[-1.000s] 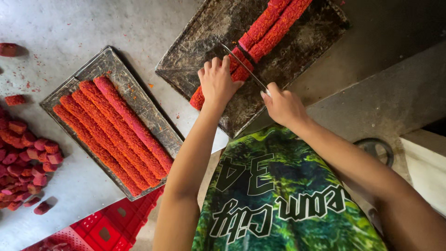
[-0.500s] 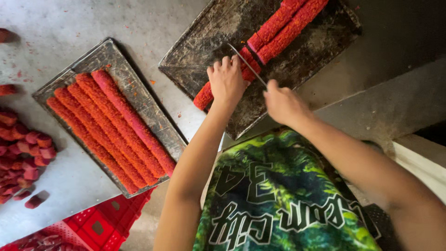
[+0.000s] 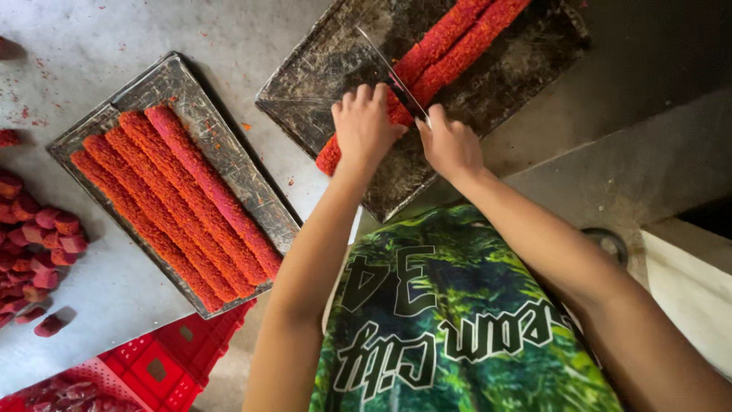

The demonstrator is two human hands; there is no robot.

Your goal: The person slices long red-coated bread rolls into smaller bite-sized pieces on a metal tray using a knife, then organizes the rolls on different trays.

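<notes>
Red rolls (image 3: pixel 450 53) lie on the dark tray (image 3: pixel 320 91) at upper centre, left hand (image 3: pixel 364 126) pressing them, right hand (image 3: pixel 450 145) in closed grip around the knife (image 3: pixel 393 72).

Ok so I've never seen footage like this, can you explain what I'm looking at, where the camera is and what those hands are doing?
The camera sits on a person's head and looks down at their own bare hands. The left hand presses on long red-orange rolls lying on a dark worn tray. The right hand holds a knife across those rolls. To the left, a second metal tray holds more whole rolls, and short cut pieces lie in a pile on the grey table. A red crate shows below.
</notes>
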